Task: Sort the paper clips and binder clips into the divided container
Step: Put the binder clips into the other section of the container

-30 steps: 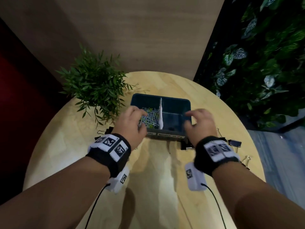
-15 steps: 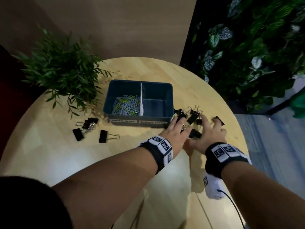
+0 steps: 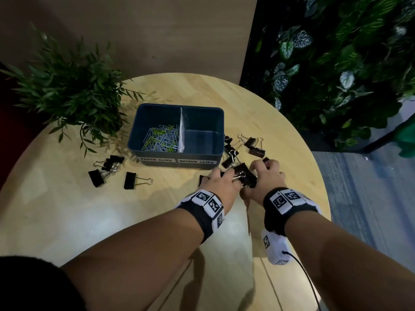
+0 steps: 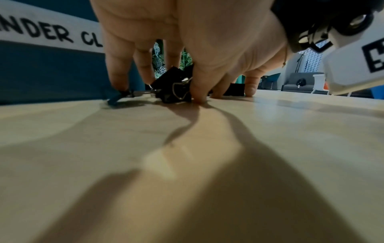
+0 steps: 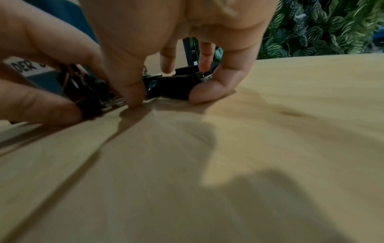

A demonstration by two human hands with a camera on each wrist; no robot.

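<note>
Midway through the sort, both hands crowd a heap of black binder clips (image 3: 243,176) on the round wooden table (image 3: 67,221), just in front of the right-hand corner of the blue divided container (image 3: 177,131). The left hand (image 3: 221,184) and right hand (image 3: 267,178) face each other across the heap, fingers curled down and fingertips on the tabletop; each closes around clips from its own side, though how many are truly gripped cannot be told. Coloured paper clips (image 3: 161,140) already fill the compartment labelled PAPER CLIPS, while the one marked BINDER CLIPS, just beyond the hands, looks bare. Gathering appears to be the step in hand; the next move likely calls for lifting the bunch together over the near wall into that right compartment without shedding any. More binder clips (image 3: 253,145) lie beyond the right hand, and a further group (image 3: 112,170) sits well off to the left hand's outer side.
</note>
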